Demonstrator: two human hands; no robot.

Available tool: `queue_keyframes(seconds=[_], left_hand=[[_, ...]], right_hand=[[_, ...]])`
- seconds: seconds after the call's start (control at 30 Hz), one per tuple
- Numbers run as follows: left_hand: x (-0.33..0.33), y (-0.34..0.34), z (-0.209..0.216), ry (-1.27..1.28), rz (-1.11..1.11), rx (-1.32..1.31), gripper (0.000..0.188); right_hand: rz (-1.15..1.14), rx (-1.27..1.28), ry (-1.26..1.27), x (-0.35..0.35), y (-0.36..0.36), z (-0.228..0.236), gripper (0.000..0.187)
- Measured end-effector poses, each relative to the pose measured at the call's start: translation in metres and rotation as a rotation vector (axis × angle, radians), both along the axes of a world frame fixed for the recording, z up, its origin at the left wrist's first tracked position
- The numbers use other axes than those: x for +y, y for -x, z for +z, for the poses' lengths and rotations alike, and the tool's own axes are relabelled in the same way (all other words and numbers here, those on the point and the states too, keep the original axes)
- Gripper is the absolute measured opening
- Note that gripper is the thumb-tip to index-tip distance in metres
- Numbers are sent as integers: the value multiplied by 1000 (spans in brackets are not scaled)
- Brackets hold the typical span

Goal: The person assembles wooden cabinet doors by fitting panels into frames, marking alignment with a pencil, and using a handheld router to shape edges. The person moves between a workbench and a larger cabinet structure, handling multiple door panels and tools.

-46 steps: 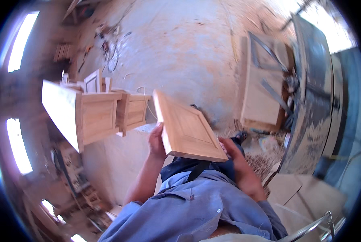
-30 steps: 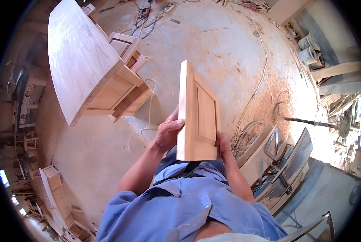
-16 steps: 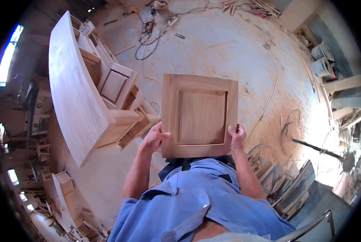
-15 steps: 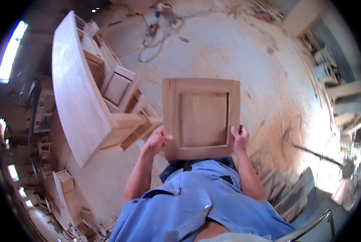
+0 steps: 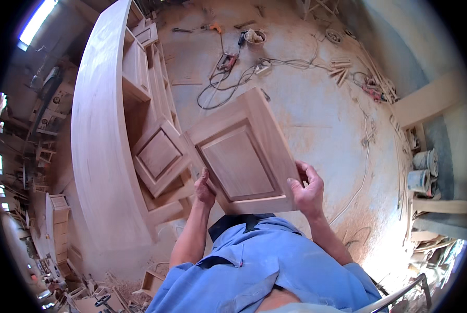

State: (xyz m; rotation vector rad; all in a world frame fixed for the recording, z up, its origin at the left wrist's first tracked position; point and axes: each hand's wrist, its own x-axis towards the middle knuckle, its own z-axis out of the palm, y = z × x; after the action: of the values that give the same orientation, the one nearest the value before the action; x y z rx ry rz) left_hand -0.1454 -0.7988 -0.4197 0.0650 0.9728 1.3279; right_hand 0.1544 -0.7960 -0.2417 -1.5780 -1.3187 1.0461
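Left hand [image 5: 205,190] and right hand [image 5: 308,190] are closed on opposite edges of a framed wooden panel [image 5: 237,163], presumably for balance; it is held at twelve o'clock, the cabinet [image 5: 101,125] at ten.

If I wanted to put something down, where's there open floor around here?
The widest mostly bare stretch of dusty floor lies right of the held wooden panel, bordered by wood sticks above and a pale cord rightward. It's crowded leftward, around the large cabinet, and at the top, near the red power tool and bucket.
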Motion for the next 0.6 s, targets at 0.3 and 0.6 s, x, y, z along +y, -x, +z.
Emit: queue_keyframes(seconds=[0.3, 0.6], left_hand=[[163, 31, -44, 95, 56, 21, 46], [369, 54, -44, 100, 121, 321, 61]], right_hand=[[37, -105, 15, 180, 54, 20, 60], [47, 91, 111, 422, 66, -42, 73]])
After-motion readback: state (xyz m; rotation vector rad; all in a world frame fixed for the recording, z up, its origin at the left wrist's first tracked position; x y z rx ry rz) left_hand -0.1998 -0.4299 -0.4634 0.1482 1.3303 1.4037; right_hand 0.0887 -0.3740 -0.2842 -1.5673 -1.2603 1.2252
